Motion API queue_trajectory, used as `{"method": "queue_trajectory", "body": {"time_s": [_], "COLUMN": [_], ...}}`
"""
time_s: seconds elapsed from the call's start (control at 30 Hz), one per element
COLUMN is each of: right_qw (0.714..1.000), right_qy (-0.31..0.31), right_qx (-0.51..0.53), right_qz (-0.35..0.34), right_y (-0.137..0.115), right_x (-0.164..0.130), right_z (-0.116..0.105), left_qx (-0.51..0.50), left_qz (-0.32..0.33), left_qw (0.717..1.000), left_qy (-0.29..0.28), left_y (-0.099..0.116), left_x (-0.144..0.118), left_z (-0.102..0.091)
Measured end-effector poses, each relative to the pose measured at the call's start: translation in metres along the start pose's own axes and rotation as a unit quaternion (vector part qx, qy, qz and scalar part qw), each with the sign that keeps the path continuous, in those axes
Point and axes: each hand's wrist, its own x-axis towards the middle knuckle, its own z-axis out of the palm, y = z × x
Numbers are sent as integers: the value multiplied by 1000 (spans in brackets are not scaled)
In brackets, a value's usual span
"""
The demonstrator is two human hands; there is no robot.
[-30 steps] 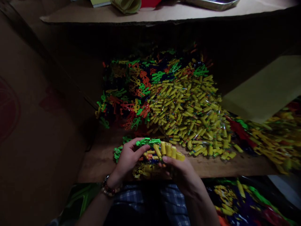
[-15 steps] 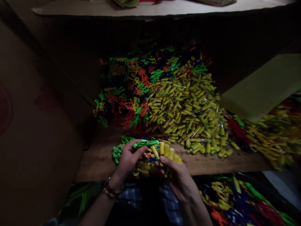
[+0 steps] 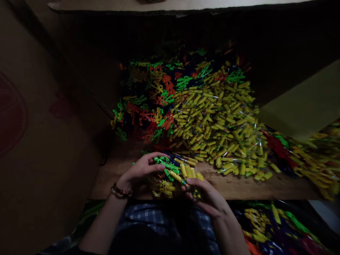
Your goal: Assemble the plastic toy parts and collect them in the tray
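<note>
My right hand is closed around a bunch of small tubes with yellow ends, one of them slanting out toward the left. My left hand curls around bright green plastic pieces, thumb and fingers on either side of them. Their exact shape is hard to make out in the dim light. The green pieces meet the slanting tube between my hands. Under my hands, small yellow pieces lie on the wooden board, partly hidden.
A large heap of yellow-ended tubes spreads behind my hands. Left of it lie mixed orange, green and dark blue pieces. A cardboard wall stands at left, a pale flap at right. More coloured pieces lie lower right.
My left hand has opened somewhat and shifted left, and the green pieces now sit more spread toward the tubes. The slanting tube has tipped flatter. The whole view has shifted slightly.
</note>
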Motion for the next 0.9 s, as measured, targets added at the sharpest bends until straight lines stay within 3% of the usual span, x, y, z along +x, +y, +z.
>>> {"method": "queue_trajectory", "body": {"time_s": [0.07, 0.1, 0.13, 0.23, 0.27, 0.3, 0.5, 0.7, 0.77, 0.83, 0.9], "right_qw": [999, 996, 990, 975, 973, 970, 957, 948, 950, 950, 949], "right_qy": [46, 77, 110, 160, 166, 172, 173, 159, 153, 150, 146], "right_qx": [-16, -26, -39, -79, -89, -97, -138, -146, -129, -116, -103], "right_qz": [-19, -44, -74, -129, -134, -140, -186, -233, -238, -247, -260], "right_y": [-1, -2, -4, -7, -8, -8, -5, -3, -3, -4, -4], "right_x": [2, 3, 3, 2, 2, 1, -3, -9, -10, -10, -10], "right_z": [-8, -13, -18, -28, -29, -28, -19, -25, -23, -16, -5], "left_qx": [130, 224, 326, 561, 594, 608, 562, 467, 308, 80, -80], "left_qz": [26, 40, 50, 56, 58, 62, 74, 114, 139, 145, 124], "left_qw": [989, 967, 928, 763, 731, 718, 760, 808, 869, 927, 947], "left_qy": [60, 112, 171, 316, 333, 334, 318, 341, 362, 338, 285], "left_y": [2, 4, 5, 11, 13, 14, 16, 22, 23, 24, 23], "left_x": [1, 2, 4, 18, 25, 34, 84, 73, 60, 47, 37], "left_z": [-8, -12, -18, -31, -34, -35, -28, -30, -22, -5, 15]}}
